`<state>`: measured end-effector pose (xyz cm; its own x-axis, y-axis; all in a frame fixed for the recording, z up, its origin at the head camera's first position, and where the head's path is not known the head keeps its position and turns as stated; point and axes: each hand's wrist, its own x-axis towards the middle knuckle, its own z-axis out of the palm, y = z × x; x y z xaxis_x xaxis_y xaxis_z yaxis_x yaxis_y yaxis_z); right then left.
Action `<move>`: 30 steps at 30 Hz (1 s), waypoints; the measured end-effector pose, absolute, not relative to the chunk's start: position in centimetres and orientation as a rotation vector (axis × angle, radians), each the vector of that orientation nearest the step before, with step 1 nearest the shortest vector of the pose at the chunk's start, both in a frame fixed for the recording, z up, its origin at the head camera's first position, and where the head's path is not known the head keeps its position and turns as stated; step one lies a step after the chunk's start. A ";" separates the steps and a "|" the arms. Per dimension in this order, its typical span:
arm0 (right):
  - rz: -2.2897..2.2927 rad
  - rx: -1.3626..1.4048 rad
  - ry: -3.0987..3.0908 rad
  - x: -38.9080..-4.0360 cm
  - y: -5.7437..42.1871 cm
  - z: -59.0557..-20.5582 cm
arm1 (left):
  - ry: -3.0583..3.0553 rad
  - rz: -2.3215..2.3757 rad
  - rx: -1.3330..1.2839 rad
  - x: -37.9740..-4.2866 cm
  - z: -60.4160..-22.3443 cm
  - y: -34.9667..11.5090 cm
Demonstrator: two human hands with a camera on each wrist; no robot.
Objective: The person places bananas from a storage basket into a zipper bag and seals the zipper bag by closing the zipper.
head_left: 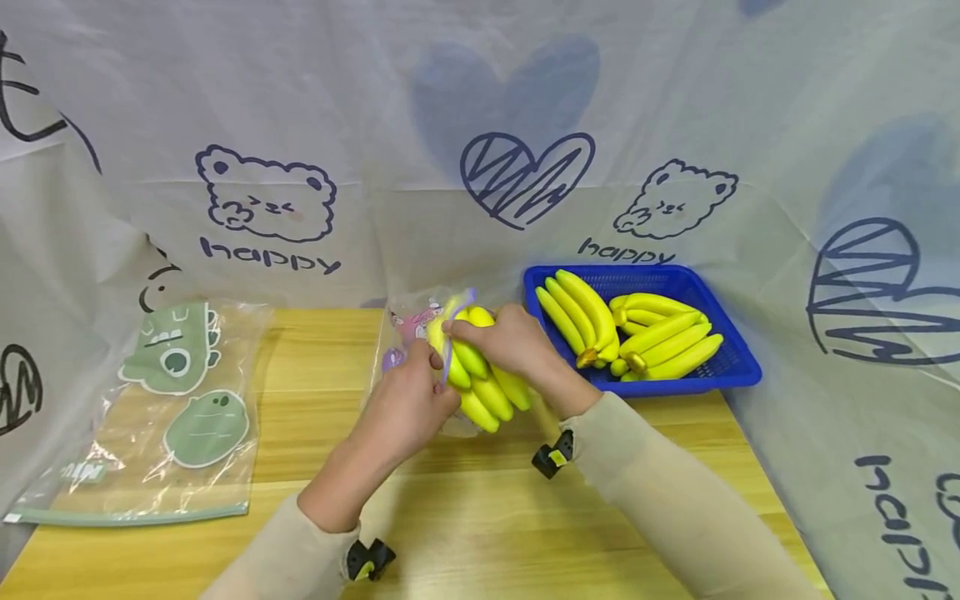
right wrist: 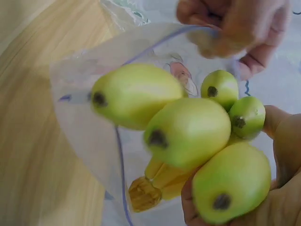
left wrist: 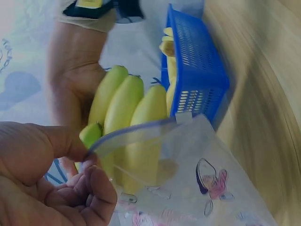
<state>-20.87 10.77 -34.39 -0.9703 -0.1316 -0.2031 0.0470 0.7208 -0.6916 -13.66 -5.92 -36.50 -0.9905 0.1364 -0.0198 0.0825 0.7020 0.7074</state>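
Note:
My left hand (head_left: 405, 408) pinches the purple-edged mouth of a clear zip bag (left wrist: 214, 160) printed with pink cartoon figures. My right hand (head_left: 513, 337) grips a bunch of yellow-green bananas (right wrist: 188, 134). In the left wrist view the bunch sits partly behind the bag's clear plastic, its upper tips above the zip edge. The right wrist view has the banana tips facing the camera, with the open bag mouth around part of the bunch. My right fingers are partly hidden behind the bananas.
A blue basket (head_left: 738, 377) with more banana bunches (head_left: 671, 342) stands at the right, against the printed cloth (head_left: 420, 242). Flat on the left of the wooden table (head_left: 480, 517) lies another clear zip bag (head_left: 120, 433) with green dinosaur prints.

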 end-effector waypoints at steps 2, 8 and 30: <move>-1.174 -0.128 2.579 -20.9 10.8 -34.5 | 2.807 1.214 0.145 -13.7 -36.1 -6.0; -1.403 -0.267 2.185 -20.1 12.2 -34.0 | 2.780 1.299 0.040 -14.0 -35.9 -6.9; -0.954 -0.290 3.007 -19.0 8.5 -36.4 | 2.807 1.272 0.100 -14.1 -35.6 -6.5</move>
